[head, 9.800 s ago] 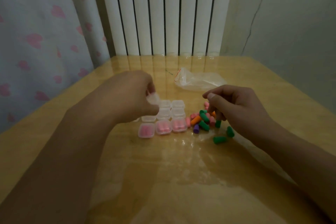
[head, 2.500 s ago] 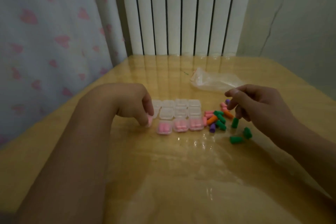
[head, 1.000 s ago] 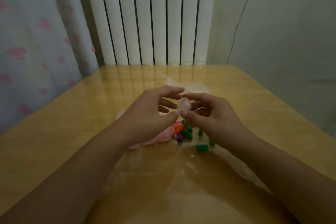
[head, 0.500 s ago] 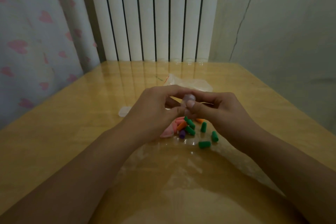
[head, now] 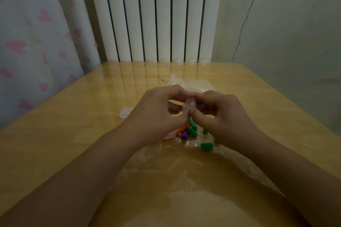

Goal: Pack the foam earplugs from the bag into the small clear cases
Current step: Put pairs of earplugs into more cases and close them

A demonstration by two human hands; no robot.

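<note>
Two bare hands meet above a glossy wooden bench [head: 73, 134]. The left hand [head: 156, 116] and right hand [head: 225, 116] pinch a small clear case [head: 190, 104] between their fingers [head: 181, 95]. Just below the case lie loose earplugs [head: 191, 131]; behind it, a clear bag [head: 193, 84].

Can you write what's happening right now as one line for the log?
step: packing a case | left hand + right hand: both pinching small clear case above table | loose earplugs: below hands | bag: behind
</note>
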